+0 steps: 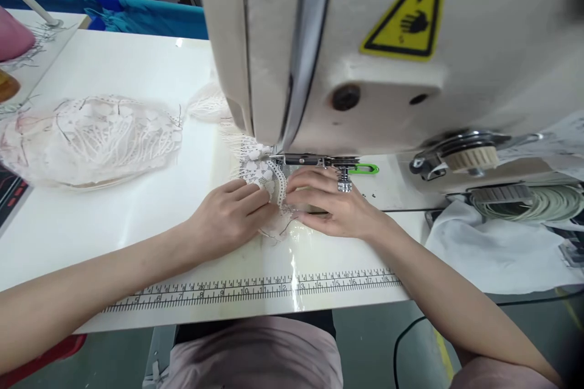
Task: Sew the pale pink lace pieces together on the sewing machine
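Note:
My left hand [230,217] and my right hand [326,203] lie side by side on a small piece of white lace [270,182], fingertips pressed together and pinching it flat on the white table [137,213]. The lace runs back under the head of a cream sewing machine [387,55], just in front of its presser foot [314,160]. A ring sits on a finger of my right hand. A green-handled tool [365,168] lies just beyond my right fingers.
A heap of finished white lace pieces [91,140] lies at the left of the table. A printed ruler [255,289] runs along the front edge. White cloth [493,252] and a coil of cord [533,203] sit at the right. A yellow hand-warning sticker [410,12] marks the machine.

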A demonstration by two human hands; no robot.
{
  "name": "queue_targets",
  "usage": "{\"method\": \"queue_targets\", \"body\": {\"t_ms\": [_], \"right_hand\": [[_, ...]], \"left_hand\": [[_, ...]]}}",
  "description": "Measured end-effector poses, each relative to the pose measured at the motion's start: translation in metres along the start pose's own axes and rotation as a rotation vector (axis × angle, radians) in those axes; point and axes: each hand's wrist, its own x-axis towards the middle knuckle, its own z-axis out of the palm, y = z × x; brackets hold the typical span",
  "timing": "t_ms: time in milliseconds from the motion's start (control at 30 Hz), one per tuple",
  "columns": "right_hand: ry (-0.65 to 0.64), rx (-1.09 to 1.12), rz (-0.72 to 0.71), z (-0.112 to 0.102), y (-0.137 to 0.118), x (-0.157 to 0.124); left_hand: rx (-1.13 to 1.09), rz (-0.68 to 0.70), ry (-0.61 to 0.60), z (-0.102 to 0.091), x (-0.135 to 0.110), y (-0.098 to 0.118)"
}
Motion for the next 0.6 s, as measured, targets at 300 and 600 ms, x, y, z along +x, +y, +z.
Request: {"method": "queue_targets", "body": {"t_ms": [300,600], "right_hand": [[-0.012,-0.040,-0.068,0.0004,-0.0035,0.0052],[-0.003,-0.009,-0.019,0.0020,-0.0035,0.0062]], "left_hand": [[0.096,-0.024,0.044,-0.0034,-0.0015,0.0013],[-0.016,-0.073,-0.024,0.0011,-0.0060,0.0054]]}}
